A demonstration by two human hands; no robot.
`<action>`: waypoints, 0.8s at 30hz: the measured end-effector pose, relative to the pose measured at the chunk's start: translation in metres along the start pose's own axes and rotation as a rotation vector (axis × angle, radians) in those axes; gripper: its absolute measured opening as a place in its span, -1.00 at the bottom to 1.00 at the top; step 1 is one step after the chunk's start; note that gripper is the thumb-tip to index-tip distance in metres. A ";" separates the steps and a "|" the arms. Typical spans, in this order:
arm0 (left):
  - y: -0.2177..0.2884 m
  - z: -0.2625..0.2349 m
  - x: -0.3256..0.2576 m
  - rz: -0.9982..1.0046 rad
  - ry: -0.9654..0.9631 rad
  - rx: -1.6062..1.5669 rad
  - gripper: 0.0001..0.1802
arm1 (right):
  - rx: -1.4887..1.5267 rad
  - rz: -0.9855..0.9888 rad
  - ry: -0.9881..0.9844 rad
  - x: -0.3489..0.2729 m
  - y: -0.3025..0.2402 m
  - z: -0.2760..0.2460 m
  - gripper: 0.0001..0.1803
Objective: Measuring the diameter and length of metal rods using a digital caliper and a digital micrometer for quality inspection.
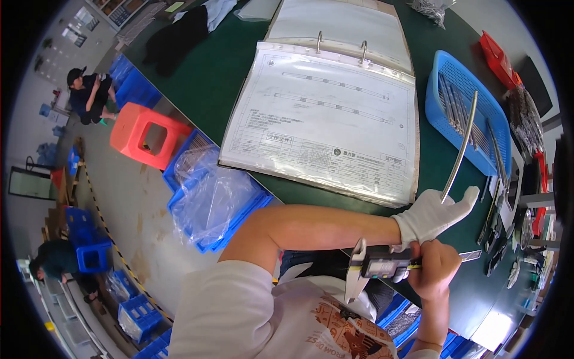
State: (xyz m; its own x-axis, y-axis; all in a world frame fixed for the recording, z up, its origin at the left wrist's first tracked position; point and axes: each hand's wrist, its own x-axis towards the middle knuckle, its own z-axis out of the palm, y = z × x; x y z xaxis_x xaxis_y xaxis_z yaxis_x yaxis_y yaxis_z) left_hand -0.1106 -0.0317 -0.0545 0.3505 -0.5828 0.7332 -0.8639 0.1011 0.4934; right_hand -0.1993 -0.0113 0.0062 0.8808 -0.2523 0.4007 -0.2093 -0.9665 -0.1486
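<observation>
My left hand [431, 216], in a white glove, grips a slim metal rod [462, 149] near its lower end. The rod slants up and away, and its top overlaps the blue basket [431, 105] in the picture. Just below the glove, my bare right hand [436, 267] is closed around a digital caliper [382, 267], whose jaws point to the left. The rod is apart from those jaws. Several similar metal rods [455, 110] lie in the basket. Beyond my left forearm, an open ring binder [323, 134] shows a technical drawing in a clear sleeve.
The green table [197, 90] carries a dark cloth [176, 45] at far left and several hand tools [495, 233] at right. A red bin [499, 60] stands beyond the basket. Left of the table are a red stool [134, 134], blue crates [209, 242] with plastic bags, and two people.
</observation>
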 end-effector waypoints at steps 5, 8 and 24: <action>-0.001 -0.031 0.023 -1.059 -0.558 -1.490 -0.38 | 0.064 -0.062 -0.099 -0.005 -0.009 0.003 -0.79; -0.003 -0.042 0.033 -1.204 -0.603 -1.615 -0.40 | 0.123 -0.102 -0.104 -0.001 -0.013 0.004 -0.79; -0.038 -0.077 0.064 -0.708 -0.065 -1.256 -0.68 | -0.039 -0.003 0.181 -0.038 0.036 -0.019 -0.83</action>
State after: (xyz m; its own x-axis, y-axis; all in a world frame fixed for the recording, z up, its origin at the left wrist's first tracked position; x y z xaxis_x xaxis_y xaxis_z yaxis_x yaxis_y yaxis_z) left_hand -0.0273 -0.0104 0.0096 0.5157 -0.8418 0.1596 0.3764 0.3899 0.8404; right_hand -0.2486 -0.0370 0.0026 0.7915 -0.2507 0.5574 -0.2262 -0.9674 -0.1139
